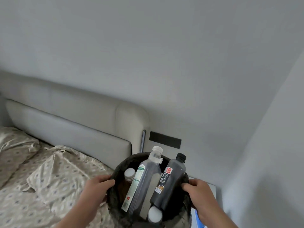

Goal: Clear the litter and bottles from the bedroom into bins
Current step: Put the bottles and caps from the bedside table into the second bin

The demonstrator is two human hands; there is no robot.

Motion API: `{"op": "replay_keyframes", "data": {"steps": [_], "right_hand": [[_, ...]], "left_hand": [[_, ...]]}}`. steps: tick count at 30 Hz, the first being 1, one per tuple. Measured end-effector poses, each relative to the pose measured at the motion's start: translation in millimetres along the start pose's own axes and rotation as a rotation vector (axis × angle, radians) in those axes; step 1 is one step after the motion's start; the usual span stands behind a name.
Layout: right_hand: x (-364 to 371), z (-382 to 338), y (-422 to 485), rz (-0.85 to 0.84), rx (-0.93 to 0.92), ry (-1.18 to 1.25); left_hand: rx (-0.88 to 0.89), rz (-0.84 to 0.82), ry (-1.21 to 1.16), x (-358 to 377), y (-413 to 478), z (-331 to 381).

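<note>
Grey walls and a padded headboard (74,125) back the patterned bed (49,178) on the left. At near centre, the left hand (97,186) and right hand (199,190) grip opposite sides of the dark bin (118,167), fingers curled round its rim, probably to carry it level. Inside, the clear bottle (144,181) and black bottle (171,183) lean lengthwise, caps pointing far and slightly right.

Bin (112,204) mouth crowded by leaning bottles (144,183); headboard (74,129) near behind; open air above.
</note>
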State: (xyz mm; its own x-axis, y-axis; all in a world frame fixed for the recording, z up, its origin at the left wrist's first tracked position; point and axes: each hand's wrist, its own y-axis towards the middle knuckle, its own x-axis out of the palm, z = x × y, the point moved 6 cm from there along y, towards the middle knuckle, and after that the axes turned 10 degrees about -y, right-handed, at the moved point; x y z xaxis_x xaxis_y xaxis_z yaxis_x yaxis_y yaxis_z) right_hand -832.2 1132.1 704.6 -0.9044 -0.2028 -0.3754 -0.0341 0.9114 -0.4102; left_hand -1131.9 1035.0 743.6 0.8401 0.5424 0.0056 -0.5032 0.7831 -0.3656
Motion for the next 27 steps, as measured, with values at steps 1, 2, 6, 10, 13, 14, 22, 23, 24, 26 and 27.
{"op": "replay_keyframes", "data": {"steps": [1, 2, 6, 10, 13, 14, 22, 23, 24, 26, 27], "right_hand": [[-6.1, -2.9, -4.3, 0.001, -0.013, 0.010], [-12.6, -6.4, -9.0, 0.011, -0.029, 0.025], [-38.3, -21.3, -21.7, 0.078, -0.069, 0.051], [-59.3, -28.9, -37.1, 0.179, -0.066, 0.063], [-70.8, -30.7, -54.7, 0.280, -0.054, 0.091], [-73.3, -29.8, -60.9, 0.315, -0.048, 0.107], [-74.3, -13.8, -138.3, 0.622, 0.041, 0.263], [-73.1, -10.0, -152.7, 0.653, 0.053, 0.284], [-71.6, -6.4, -168.7, 0.685, 0.063, 0.301], [-67.4, 1.8, -204.3, 0.746, 0.078, 0.325], [-64.8, 6.3, -223.4, 0.776, 0.084, 0.337]], "left_hand": [[0.002, -0.005, 0.003, 4.4, -1.6, 3.1], [0.005, -0.015, 0.005, 9.5, -3.6, 6.7], [0.049, -0.061, -0.002, 28.7, -6.0, 26.5], [0.078, -0.161, 0.010, 47.0, -1.7, 43.6], [0.086, -0.260, 0.013, 59.1, 5.6, 55.3], [0.090, -0.300, 0.019, 62.6, 8.8, 58.3], [0.128, -0.625, 0.056, 93.4, 8.6, 81.1], [0.129, -0.663, 0.057, 96.3, 3.2, 81.8], [0.130, -0.703, 0.064, 98.7, -2.2, 81.5], [0.127, -0.798, 0.090, 105.5, -16.8, 79.2], [0.124, -0.843, 0.102, 109.0, -26.4, 77.7]]}}
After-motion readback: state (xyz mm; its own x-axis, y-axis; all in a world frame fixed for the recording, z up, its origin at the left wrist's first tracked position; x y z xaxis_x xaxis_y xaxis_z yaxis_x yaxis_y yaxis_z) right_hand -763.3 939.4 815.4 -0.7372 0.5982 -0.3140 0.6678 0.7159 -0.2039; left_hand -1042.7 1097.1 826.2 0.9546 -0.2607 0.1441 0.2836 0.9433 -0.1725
